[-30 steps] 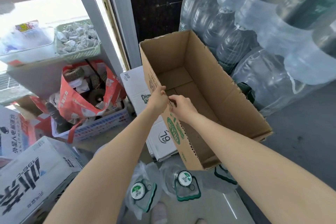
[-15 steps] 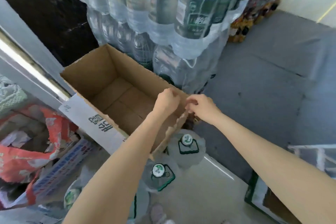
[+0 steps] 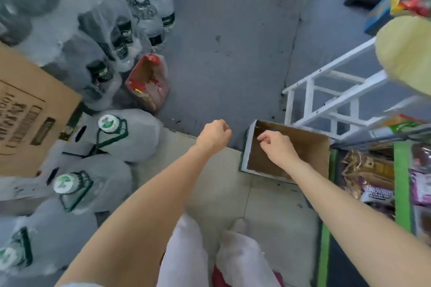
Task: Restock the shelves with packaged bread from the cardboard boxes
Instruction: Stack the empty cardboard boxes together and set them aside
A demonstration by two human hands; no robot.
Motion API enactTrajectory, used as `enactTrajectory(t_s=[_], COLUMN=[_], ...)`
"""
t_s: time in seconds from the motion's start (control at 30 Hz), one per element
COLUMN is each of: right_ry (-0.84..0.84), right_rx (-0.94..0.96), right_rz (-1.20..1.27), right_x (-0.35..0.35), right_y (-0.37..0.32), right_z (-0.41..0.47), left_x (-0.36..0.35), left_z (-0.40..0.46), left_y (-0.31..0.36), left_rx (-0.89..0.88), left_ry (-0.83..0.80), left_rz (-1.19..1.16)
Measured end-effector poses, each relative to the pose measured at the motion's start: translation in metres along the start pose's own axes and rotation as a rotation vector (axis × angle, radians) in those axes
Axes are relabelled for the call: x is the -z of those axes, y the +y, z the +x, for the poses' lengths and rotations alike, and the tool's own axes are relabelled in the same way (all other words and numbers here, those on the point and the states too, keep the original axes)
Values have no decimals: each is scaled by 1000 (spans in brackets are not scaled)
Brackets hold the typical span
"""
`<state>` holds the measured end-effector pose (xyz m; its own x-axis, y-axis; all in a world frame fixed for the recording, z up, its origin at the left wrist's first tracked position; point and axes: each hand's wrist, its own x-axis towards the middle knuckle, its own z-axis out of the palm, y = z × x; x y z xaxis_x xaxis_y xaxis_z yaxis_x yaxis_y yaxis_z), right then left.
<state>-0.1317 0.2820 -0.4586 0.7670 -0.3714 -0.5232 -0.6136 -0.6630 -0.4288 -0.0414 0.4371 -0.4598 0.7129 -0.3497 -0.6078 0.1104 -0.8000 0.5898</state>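
Hands apart, both curled, holding nothing: left hand [image 3: 215, 134] beside box [image 3: 303, 147], right hand [image 3: 276, 144] over it. Box on floor below shelf [image 3: 403, 170]. Light, stiff cardboard; grip rims.

cardboard box [image 3: 28, 109]: cut by left edge, print blurred | shelf packets [image 3: 373, 184]: blurred, labels unreadable

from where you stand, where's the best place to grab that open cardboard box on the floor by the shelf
Probably by its two short end walls, one hand each, coming from above. The cardboard box lies flat on the floor with its top open, so the rims are exposed. The right hand is already over its near-left rim; the left hand hangs beside it, holding nothing.
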Motion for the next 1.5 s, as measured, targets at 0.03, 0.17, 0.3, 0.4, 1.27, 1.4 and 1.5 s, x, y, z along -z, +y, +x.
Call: enactTrajectory(t_s=[0.03, 0.17, 0.3, 0.4, 1.27, 1.4, 1.5], right_ry=[-7, -53, -72, -64, 61, 60, 45], right_rx=[-18, -92, -168, -209, 132, 261, 403], right_rz=[-17, -101, -199, -303, 99, 5, -52], right_x=[-11, -70, -136, -178, 3, 53, 80], right_y=[30, 135, 220, 273, 99, 24, -39], right_z=[8, 47, 92, 126, 2, -51, -93], left_x=[-28, -135, -228, -287, -73, 4, 60], left_z=[15, 81, 147, 186, 10, -71, -135], left_y=[-1, -17, -46, -67, 56, 76, 77], left_rx=[0, -120, -302, -393, -615, -448, -309], left_ry=[-13, -60, -122, -224, 287, 379, 448], left_rz=[89, 462, 663, 741, 955, 938, 891])
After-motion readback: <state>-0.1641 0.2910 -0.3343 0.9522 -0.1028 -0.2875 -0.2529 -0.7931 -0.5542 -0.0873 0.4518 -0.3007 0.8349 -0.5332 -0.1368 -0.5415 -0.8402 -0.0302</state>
